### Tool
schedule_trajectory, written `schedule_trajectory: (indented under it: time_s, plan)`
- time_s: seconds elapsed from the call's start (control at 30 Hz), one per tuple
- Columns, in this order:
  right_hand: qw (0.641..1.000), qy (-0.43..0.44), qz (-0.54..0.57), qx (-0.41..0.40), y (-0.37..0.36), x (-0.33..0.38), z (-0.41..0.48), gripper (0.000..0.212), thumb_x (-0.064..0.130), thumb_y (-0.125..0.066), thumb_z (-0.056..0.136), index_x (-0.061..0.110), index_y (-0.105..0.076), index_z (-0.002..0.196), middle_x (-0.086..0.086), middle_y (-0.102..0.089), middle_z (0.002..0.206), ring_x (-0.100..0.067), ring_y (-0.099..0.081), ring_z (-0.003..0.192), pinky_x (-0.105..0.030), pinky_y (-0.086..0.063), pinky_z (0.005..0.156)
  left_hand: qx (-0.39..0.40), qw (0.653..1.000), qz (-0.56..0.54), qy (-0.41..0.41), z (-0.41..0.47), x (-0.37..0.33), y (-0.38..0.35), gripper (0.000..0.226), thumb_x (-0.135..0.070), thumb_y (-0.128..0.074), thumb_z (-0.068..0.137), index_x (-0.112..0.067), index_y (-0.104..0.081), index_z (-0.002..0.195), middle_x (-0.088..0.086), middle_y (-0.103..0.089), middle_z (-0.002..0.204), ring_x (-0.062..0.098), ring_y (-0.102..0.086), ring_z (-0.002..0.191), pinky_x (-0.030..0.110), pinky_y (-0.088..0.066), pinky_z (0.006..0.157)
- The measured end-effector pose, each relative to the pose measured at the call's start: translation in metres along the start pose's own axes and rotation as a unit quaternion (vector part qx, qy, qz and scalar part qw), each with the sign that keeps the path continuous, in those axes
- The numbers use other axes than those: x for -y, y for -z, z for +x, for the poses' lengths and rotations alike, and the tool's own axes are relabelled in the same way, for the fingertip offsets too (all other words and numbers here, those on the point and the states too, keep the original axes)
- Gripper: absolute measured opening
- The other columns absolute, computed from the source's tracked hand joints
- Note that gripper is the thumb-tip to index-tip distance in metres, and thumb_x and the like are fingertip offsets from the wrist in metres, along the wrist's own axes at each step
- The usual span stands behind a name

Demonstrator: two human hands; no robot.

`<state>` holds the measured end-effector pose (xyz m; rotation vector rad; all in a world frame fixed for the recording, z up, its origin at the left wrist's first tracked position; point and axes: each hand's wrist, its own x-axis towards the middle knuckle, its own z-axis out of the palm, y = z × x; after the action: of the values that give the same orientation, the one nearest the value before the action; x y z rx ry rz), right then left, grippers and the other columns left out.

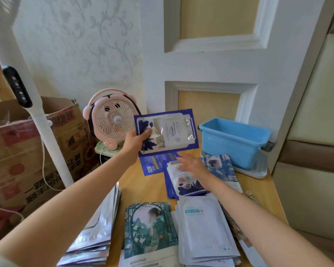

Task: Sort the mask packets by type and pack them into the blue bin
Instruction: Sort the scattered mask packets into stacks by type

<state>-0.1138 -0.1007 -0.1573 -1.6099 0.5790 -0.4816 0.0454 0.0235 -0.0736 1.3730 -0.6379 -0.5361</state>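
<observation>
Blue-bordered mask packet point(168, 132) in left hand point(137, 139)

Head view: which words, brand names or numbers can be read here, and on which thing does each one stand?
"KISSMWAH" (approximately): white lower band of the teal illustrated mask packet.
"...NTER": only the end shows, on the silver foil packet stack.
Chinese characters, upside down: brown cardboard box.
Too small or blurred: blue-and-white packet held in the left hand; white packet with teal label.

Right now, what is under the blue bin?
The blue bin stands on a white tray on the table. The tray's middle is covered by the bin.
</observation>
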Motion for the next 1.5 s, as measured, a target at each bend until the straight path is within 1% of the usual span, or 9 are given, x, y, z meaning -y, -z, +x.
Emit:
schedule_trajectory:
  time_s: [0.13,0.33,0.53,0.63,0.77,0.9,1.17,1.33,1.5]
  plan:
    - [0.982,0.000,0.177,0.062,0.001,0.017,-0.010,0.019,0.020,-0.057,0.091,0.016,-0.061,0.110,-0.009,-0.065,0.113,-0.028,-0.057,0.119,-0.049,-0.045,0.100,0.007,1.000,-0.015,0.026,-0.006,0.013,-0.007,0.006,-0.015,-0.061,0.089,-0.010,-0.060,0.092,0.007,-0.068,0.081,0.017,-0.068,0.062,0.030,-0.057,0.056]
    - [0.974,0.022,0.221,0.051,0.007,0.023,-0.014,0.028,0.024,-0.055,0.091,0.015,-0.059,0.117,-0.015,-0.066,0.116,-0.031,-0.065,0.105,-0.045,-0.052,0.089,0.021,0.999,-0.037,0.016,-0.005,0.015,-0.019,0.019,-0.012,-0.061,0.089,-0.004,-0.060,0.106,0.005,-0.069,0.083,0.017,-0.067,0.068,0.032,-0.056,0.065]
    - [0.935,0.054,0.324,-0.136,0.017,0.034,0.003,0.021,0.013,-0.057,0.091,0.010,-0.061,0.111,-0.009,-0.069,0.095,-0.024,-0.067,0.086,-0.041,-0.055,0.078,0.332,0.898,0.288,0.016,-0.003,0.030,-0.006,0.029,0.007,-0.056,0.086,-0.010,-0.063,0.107,0.007,-0.070,0.106,0.021,-0.067,0.098,0.028,-0.055,0.076]
    - [0.959,0.014,0.169,-0.227,0.030,0.034,0.011,0.013,0.015,-0.061,0.090,0.010,-0.061,0.101,-0.004,-0.065,0.083,-0.017,-0.060,0.070,-0.027,-0.051,0.061,0.218,0.815,0.535,-0.049,0.011,0.061,-0.004,0.038,0.008,-0.041,0.089,-0.006,-0.061,0.118,0.008,-0.062,0.124,0.021,-0.058,0.112,0.026,-0.047,0.087]
    - [0.967,-0.089,-0.114,-0.208,0.033,0.005,0.026,0.061,0.014,-0.068,0.082,0.010,-0.039,0.136,-0.008,-0.056,0.111,-0.021,-0.060,0.083,-0.032,-0.051,0.062,0.120,0.833,0.535,0.075,0.035,0.108,0.002,0.062,-0.044,-0.064,0.081,-0.009,-0.046,0.128,0.010,-0.051,0.131,0.028,-0.050,0.117,0.036,-0.044,0.097]
    - [0.838,-0.152,-0.500,-0.153,0.021,-0.020,0.031,0.091,0.032,-0.074,0.075,0.011,-0.021,0.145,-0.015,-0.031,0.146,-0.035,-0.029,0.135,-0.043,-0.032,0.108,-0.068,0.852,0.497,0.151,0.059,0.118,-0.013,0.079,-0.054,-0.062,0.079,-0.001,-0.036,0.132,0.019,-0.043,0.136,0.032,-0.041,0.125,0.037,-0.034,0.105]
    - [0.872,-0.145,-0.456,-0.104,0.008,-0.029,0.039,0.080,0.038,-0.078,0.070,0.011,-0.038,0.134,-0.012,-0.039,0.139,-0.030,-0.040,0.128,-0.041,-0.040,0.103,-0.108,0.946,0.188,0.241,0.084,0.112,-0.014,0.028,-0.004,-0.067,0.083,-0.005,-0.042,0.069,0.014,-0.055,0.083,0.023,-0.053,0.074,0.033,-0.042,0.070]
    - [0.897,-0.130,-0.415,-0.074,-0.013,-0.024,0.041,0.072,0.035,-0.076,0.074,0.015,-0.041,0.134,-0.011,-0.037,0.137,-0.029,-0.042,0.126,-0.039,-0.041,0.102,-0.156,0.955,0.154,0.201,0.079,0.092,0.012,0.035,-0.004,-0.045,0.092,0.008,-0.048,0.126,0.020,-0.056,0.102,0.030,-0.058,0.093,0.034,-0.046,0.080]
    - [0.910,-0.017,-0.398,-0.118,-0.028,-0.010,0.033,0.061,0.041,-0.068,0.080,0.018,-0.046,0.132,-0.007,-0.041,0.138,-0.025,-0.038,0.128,-0.037,-0.036,0.105,-0.288,0.916,0.273,0.050,0.054,0.059,0.025,0.040,-0.011,-0.042,0.095,-0.003,-0.037,0.133,0.023,-0.054,0.122,0.041,-0.054,0.106,0.044,-0.044,0.085]
